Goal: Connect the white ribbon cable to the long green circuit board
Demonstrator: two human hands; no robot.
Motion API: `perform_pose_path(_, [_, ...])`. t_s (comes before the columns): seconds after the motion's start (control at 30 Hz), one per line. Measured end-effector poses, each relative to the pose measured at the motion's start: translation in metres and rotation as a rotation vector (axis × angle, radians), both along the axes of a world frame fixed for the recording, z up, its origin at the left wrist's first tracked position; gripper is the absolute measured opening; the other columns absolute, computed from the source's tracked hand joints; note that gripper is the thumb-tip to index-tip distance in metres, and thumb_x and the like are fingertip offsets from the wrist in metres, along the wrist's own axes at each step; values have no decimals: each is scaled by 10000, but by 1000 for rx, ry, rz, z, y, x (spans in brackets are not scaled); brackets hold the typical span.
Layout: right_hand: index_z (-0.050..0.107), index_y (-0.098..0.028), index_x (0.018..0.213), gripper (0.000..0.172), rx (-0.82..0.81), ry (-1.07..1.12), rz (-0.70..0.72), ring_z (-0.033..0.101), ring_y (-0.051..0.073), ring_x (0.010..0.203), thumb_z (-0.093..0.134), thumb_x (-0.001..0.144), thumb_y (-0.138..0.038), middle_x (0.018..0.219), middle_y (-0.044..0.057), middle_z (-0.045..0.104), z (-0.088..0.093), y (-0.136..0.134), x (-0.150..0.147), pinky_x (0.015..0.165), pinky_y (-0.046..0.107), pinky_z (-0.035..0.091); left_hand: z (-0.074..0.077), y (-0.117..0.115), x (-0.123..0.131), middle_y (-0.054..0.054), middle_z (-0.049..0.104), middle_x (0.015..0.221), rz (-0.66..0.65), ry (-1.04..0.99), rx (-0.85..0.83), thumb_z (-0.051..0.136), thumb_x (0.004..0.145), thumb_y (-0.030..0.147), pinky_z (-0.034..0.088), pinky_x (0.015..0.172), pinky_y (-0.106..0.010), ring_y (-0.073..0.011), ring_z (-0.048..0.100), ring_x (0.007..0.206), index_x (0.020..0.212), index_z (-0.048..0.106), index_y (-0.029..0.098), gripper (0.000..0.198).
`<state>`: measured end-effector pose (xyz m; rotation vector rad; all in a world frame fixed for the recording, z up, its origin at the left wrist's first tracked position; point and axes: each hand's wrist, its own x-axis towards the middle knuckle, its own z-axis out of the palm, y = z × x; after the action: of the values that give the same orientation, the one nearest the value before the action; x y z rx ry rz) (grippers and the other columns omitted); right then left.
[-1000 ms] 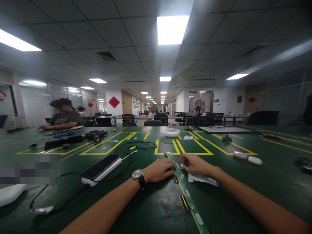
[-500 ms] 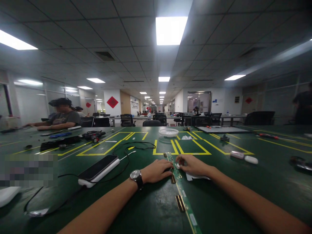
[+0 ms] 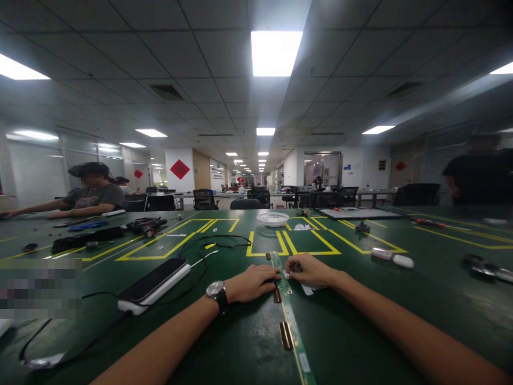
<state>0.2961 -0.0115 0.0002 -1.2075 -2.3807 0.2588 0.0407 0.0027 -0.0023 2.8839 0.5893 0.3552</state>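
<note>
A long, narrow green circuit board (image 3: 294, 326) runs away from me across the green table, with brown-gold tabs (image 3: 286, 336) along its left edge and a pale label near its close end. My left hand (image 3: 252, 282), wearing a wristwatch (image 3: 217, 291), holds the board's left edge near the far end, fingers on top and thumb lower down. Opposite it, my right hand (image 3: 306, 269) is closed in a pinch on a small white piece (image 3: 286, 274) at the board's right edge. White paper (image 3: 307, 290) lies partly hidden below the right hand.
Left of my arms lies a phone (image 3: 154, 279) on a white block with a black cable (image 3: 196, 270). A white basket (image 3: 272, 218) stands ahead. To the right are a pink and a white case (image 3: 403, 261). A person (image 3: 94, 192) sits at the left; another stands far right.
My view has turned slightly right, so things sit further left. Both hands stay at the board; the right hand has drawn a little closer to its edge. The standing person shows more fully.
</note>
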Motion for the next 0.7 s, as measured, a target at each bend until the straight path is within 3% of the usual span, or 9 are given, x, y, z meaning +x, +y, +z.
perform_pose_path(0.3, [740,-173,916,139,-17,-82,-77,627,128,734,713,784,-205,793,-9,707,2,-4,0,665,190,447,-16,14,-2,-14,406,1525,-15,-26,-65,386,1018,416,294,1162,-485,-255,361,1411,1413,480,327,416])
perform_pose_path(0.43, [745,-171,925,125,-3,-145,40,652,144,811,679,819,-166,872,12,729,12,-5,1,758,207,473,-13,12,-3,5,425,1512,2,-36,-69,382,1011,463,336,1146,-471,-250,403,1384,1388,505,360,410])
perform_pose_path(0.6, [725,-152,1015,370,137,-166,181,613,170,1114,505,791,44,1165,63,699,16,-7,-4,1025,265,409,-9,17,-3,-19,490,1461,59,-168,33,418,1001,439,353,1148,-451,-243,459,1342,1367,535,311,405])
perform_pose_path(0.7, [695,-140,1113,405,102,-249,215,609,170,1137,478,814,26,1222,81,681,11,-5,-8,1021,253,417,-8,21,-3,-21,507,1445,98,-215,91,408,1003,428,372,1139,-449,-234,485,1318,1335,559,290,389])
